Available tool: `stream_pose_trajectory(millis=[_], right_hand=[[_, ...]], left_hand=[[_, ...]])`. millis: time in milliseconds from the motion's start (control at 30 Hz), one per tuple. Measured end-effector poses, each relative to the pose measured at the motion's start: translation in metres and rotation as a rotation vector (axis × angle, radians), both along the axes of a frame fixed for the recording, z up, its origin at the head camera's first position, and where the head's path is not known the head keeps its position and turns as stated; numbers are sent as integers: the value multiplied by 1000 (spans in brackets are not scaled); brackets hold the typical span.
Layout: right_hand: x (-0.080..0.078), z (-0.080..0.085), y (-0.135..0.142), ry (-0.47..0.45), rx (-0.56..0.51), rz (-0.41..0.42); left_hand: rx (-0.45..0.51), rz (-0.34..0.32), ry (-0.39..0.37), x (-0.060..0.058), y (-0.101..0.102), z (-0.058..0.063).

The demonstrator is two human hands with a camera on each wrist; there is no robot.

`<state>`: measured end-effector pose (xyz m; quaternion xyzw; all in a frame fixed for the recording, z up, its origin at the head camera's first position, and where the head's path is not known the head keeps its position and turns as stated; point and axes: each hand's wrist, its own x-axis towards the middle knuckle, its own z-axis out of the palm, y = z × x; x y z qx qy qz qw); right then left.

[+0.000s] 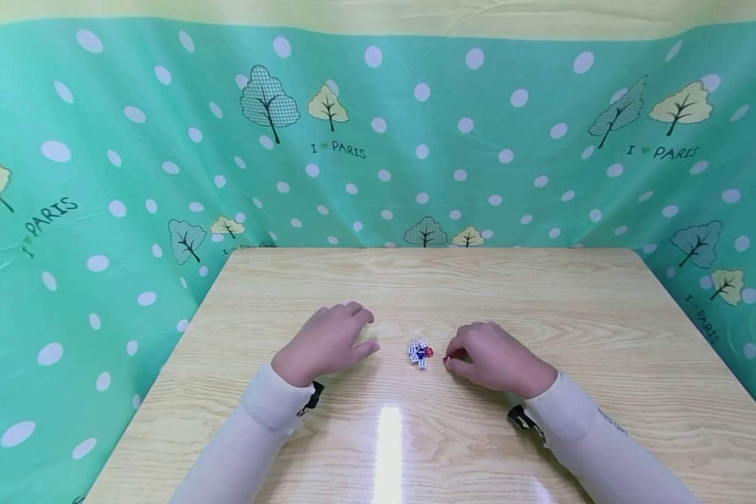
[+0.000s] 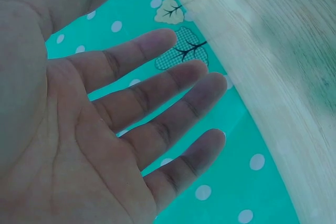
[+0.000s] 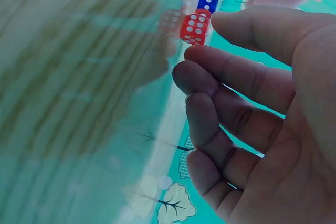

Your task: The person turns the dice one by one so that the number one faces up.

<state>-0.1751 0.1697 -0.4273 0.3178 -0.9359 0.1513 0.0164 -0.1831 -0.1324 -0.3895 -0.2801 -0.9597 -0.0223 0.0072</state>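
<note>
My right hand (image 1: 493, 357) is low over the table, its thumb and index finger at a red die (image 3: 194, 29) with white dots, pinching it. In the head view this die is only partly visible at the fingertips. Just left of it sits a small cluster: several white dice (image 1: 414, 358) round a blue die (image 1: 421, 353), with another red die (image 1: 429, 352) on the cluster's right side. Left of the cluster is my left hand (image 1: 327, 343), holding nothing, thumb and fingers spread apart. Its palm (image 2: 89, 145) is bare in the left wrist view.
Light wood-grain covers the table (image 1: 542, 294), with a bright light reflection near the front. A green dotted cloth (image 1: 378, 161) printed with trees hangs behind the table and along both sides. Black wrist straps show at both white sleeves (image 1: 271, 402).
</note>
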Motion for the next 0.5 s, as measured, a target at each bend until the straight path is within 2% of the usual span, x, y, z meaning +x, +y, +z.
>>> stream_pose_trajectory(millis=[200,333,433,500], right_hand=[[2,4,-3,43,-49,-108],[5,4,-8,43,-33,-164],[8,3,-11,43,1,-180],[8,1,-12,43,23,-186]], left_hand=[[-7,1,19,0,1,1],[-36,-6,111,-1,2,1],[-66,-2,198,-2,2,-1],[-73,3,228,-3,1,-2]])
